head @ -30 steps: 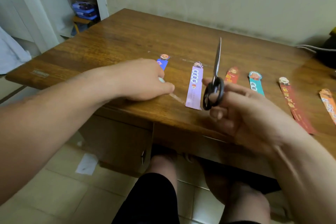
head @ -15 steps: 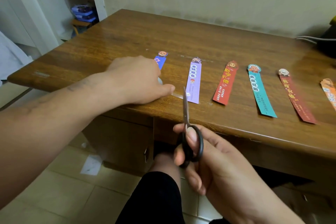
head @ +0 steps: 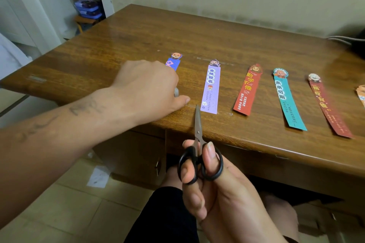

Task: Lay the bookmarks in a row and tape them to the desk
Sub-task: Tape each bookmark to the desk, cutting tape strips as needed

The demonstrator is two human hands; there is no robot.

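Several bookmarks lie in a row on the wooden desk (head: 138,31): a blue one (head: 174,61) mostly under my left hand, a purple one (head: 211,88), a red one (head: 247,89), a teal one (head: 286,98), a dark red one (head: 327,108), and an orange one (head: 361,93) cut off at the right edge. My left hand (head: 146,89) grips a roll of clear tape (head: 176,91), with a strip stretched toward the purple bookmark's bottom. My right hand (head: 205,179) holds black-handled scissors (head: 198,144), blades closed, tip at the tape strip.
The desk's front edge runs just above my knees. A dark object with cables (head: 347,39) sits at the far right corner. Blue boxes on a small stool (head: 88,11) stand beyond the desk's left side. A scrap of paper (head: 98,176) lies on the tiled floor.
My right hand dropped from above the bookmarks to below the desk edge, then brought the scissors' tip up to the tape strip. My left hand stayed in place on the tape.
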